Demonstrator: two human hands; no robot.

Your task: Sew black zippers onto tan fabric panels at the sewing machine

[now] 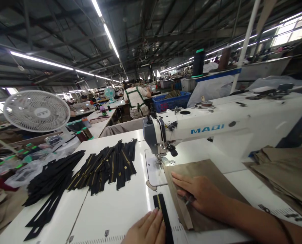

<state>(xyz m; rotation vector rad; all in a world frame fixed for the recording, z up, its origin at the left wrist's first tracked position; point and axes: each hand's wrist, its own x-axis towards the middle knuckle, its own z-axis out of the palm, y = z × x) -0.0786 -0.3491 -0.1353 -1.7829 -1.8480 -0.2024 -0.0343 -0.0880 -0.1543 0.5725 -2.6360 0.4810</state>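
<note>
My left hand [147, 227] lies at the near edge of the sewing table, its fingers extended and fingertips resting on a black zipper strip [163, 208] with gold teeth. My right hand [200, 194] rests on a brown fabric panel [209, 173], index and middle fingers stretched out along its folded left edge. Tucked under its curled fingers is a small metal tool [189, 200], mostly hidden, which looks like thread snips. The panel's far left corner lies beside the presser foot [161, 162] of the white sewing machine [217, 123].
Several short black zippers [110, 166] with gold teeth lie fanned out on the left, beside a pile of black strips [51, 183]. More brown fabric [285, 169] is stacked at right. A white fan [37, 112] stands at left. A person [137, 100] sits ahead, near a blue basket [173, 100].
</note>
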